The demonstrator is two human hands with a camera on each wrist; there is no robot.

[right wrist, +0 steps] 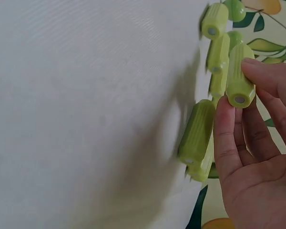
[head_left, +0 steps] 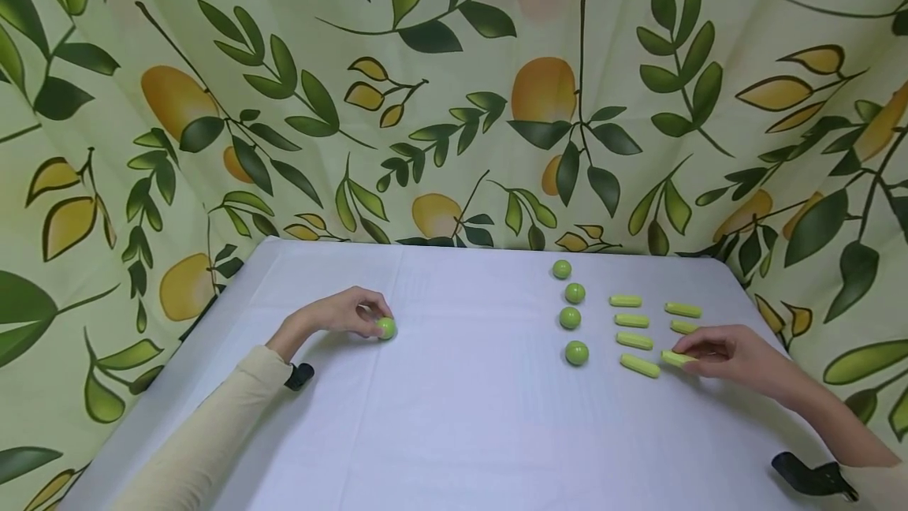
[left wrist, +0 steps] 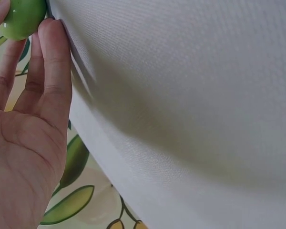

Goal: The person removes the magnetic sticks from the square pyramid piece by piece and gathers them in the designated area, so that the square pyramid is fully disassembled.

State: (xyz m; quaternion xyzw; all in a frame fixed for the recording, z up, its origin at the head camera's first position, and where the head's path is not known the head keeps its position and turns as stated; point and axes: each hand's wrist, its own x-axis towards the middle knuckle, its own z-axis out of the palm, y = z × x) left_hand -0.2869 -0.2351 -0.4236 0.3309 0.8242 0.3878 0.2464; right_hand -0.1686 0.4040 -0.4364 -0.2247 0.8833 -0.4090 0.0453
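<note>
In the head view my left hand (head_left: 349, 311) pinches a glossy green ball (head_left: 386, 328) at the left of the table; the left wrist view shows this ball (left wrist: 23, 18) between thumb and fingertips. At the right, my right hand (head_left: 734, 357) pinches a light green ribbed rod (head_left: 677, 358) with a small grey disc in its end, seen close in the right wrist view (right wrist: 240, 78). Beside that hand lie two more such rods (head_left: 683, 310), and left of them a column of several rods (head_left: 634, 341). Whether the held ball touches the cloth I cannot tell.
Several green balls (head_left: 570, 318) stand in a column left of the rods. A white cloth (head_left: 454, 416) covers the table, and a leaf-and-fruit patterned curtain (head_left: 468, 69) hangs around its back and sides. Black wrist-worn devices (head_left: 809, 474) show at both sleeves.
</note>
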